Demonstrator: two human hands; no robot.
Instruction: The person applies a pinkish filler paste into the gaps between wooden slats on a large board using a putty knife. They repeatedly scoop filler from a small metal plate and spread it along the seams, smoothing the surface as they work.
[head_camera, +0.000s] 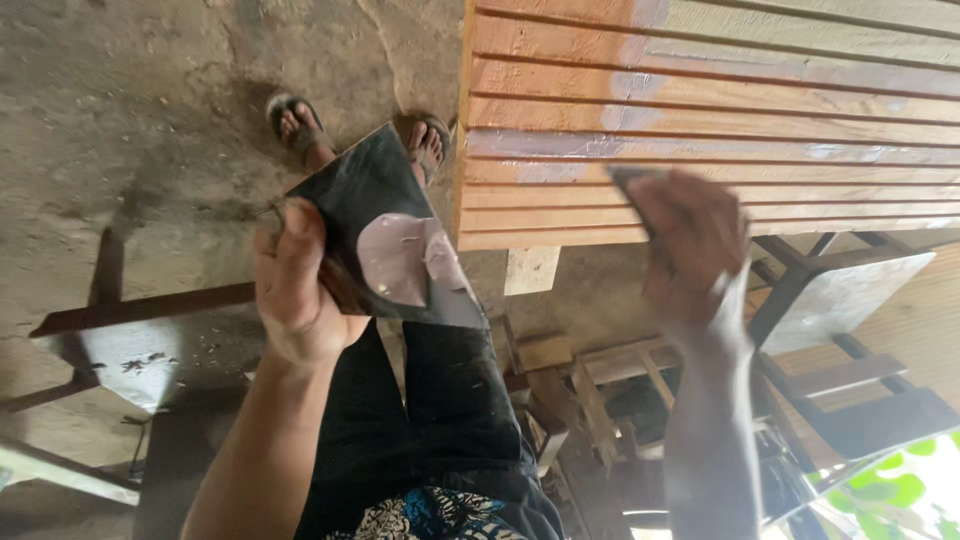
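The left hand (295, 285) is closed tight on a dark flat board (385, 235) with a blob of pale paste (400, 260), left of middle. The right hand (690, 245), blurry, presses a small scraper (625, 180) on the grooved wood panel (720, 110), upper right. The paste lies to its left.

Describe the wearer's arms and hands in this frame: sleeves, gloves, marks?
Both forearms are bare: no sleeves, gloves, watch or rings visible. The left hand looks dusty, with grime on the fingers. The right hand is motion-blurred, with pale putty-like smears near the wrist and along the forearm. Lower down, dark trousers and open sandals show.
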